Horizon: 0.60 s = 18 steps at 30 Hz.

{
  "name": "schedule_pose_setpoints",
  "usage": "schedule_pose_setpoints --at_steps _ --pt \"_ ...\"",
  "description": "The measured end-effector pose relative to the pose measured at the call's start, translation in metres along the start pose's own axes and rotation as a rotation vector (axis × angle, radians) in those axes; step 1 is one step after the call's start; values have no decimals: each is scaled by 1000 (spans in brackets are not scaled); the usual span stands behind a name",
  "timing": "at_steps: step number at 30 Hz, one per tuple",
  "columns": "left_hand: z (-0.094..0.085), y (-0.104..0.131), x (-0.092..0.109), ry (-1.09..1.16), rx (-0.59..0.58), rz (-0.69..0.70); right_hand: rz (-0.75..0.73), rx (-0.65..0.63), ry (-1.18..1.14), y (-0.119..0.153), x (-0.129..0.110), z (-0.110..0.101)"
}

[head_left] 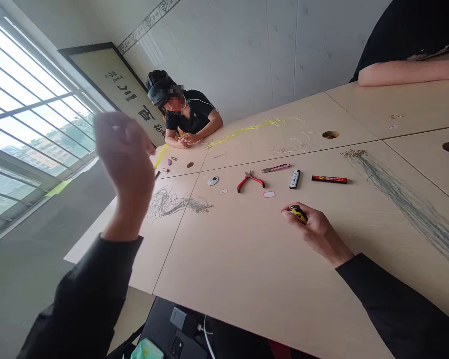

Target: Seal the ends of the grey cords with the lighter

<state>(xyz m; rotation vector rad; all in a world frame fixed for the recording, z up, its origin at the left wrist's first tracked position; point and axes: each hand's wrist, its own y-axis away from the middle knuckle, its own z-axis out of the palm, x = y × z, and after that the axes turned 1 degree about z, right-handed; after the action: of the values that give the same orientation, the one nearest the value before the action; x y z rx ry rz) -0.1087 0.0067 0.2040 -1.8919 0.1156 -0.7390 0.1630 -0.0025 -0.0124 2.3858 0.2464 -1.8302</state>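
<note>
My right hand [314, 227] rests low over the table with its fingers wrapped round a black and yellow lighter [299, 214]. Up at the left, in front of the window, my left hand [123, 149] is raised and a little blurred. Its fingers are curled in, and what they hold, if anything, cannot be made out. Ahead of my right hand lie a white lighter [295, 179], a red lighter [329, 179], red-handled pliers [251, 181] and pink thread snips [276, 168]. A small white spool [212, 180] is left of the pliers.
Grey thread bundles lie at the left [179, 203] and right [407, 194]; yellow strands [247, 130] stretch across the back. A co-worker [187, 112] sits at the far end, and another person's forearm [411, 72] rests at the right. The table has round holes [331, 134]. A phone [183, 344] lies below.
</note>
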Motion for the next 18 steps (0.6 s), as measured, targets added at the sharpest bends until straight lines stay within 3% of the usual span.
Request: schedule_pose_setpoints --at_steps 3,5,8,11,18 --pt "38 92 8 35 -598 -2 -23 42 -61 -1 0 -2" --pt "67 150 12 125 -805 -12 -36 49 -76 -4 1 -3" --pt "102 200 16 263 -822 -107 -54 51 -74 -9 2 -5" --pt "122 212 17 386 -775 -256 -42 83 -57 -13 5 -7" --pt "124 216 10 650 -738 -539 7 101 -20 -13 4 -10"
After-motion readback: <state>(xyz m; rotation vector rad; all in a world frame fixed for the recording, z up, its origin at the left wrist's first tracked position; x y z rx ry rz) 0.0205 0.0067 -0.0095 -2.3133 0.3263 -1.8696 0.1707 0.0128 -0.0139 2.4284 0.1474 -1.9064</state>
